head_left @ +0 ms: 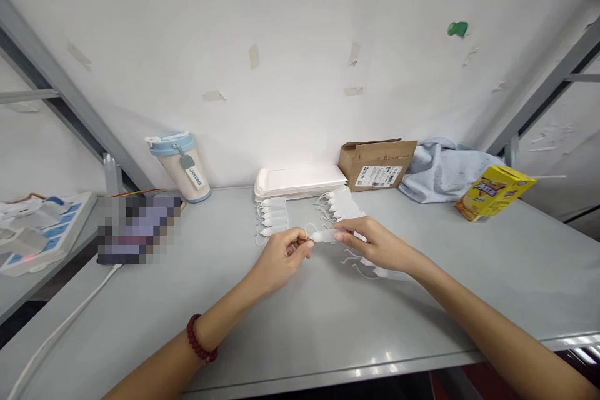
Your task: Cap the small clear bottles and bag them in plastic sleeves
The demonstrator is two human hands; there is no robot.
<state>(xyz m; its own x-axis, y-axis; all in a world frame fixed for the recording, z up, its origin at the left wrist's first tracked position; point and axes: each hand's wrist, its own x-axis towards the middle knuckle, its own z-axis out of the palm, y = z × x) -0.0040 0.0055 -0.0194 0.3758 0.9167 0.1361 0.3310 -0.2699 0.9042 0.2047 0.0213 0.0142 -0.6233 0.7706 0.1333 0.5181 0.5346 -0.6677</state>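
My right hand [370, 240] pinches a small, flat white tag-like piece [324, 235] with a pointed end and a thin string loop. At that end, my left hand [287, 256] has thumb and fingertips closed on the white string. The piece is held above the table between both hands. Beyond my left hand lies a row of similar white pieces [274, 215], strings to the left. Another overlapping group of white pieces [344, 203] lies beyond my right hand. A few more white pieces [384, 273] lie partly hidden under my right hand and wrist.
Along the wall stand a cream and blue tumbler [182, 169], a white stack [300, 181], a cardboard box [377, 165], a light blue cloth [438, 165] and a yellow drink carton [494, 192]. A cabled phone [140, 231] and power strip [70, 231] are at left.
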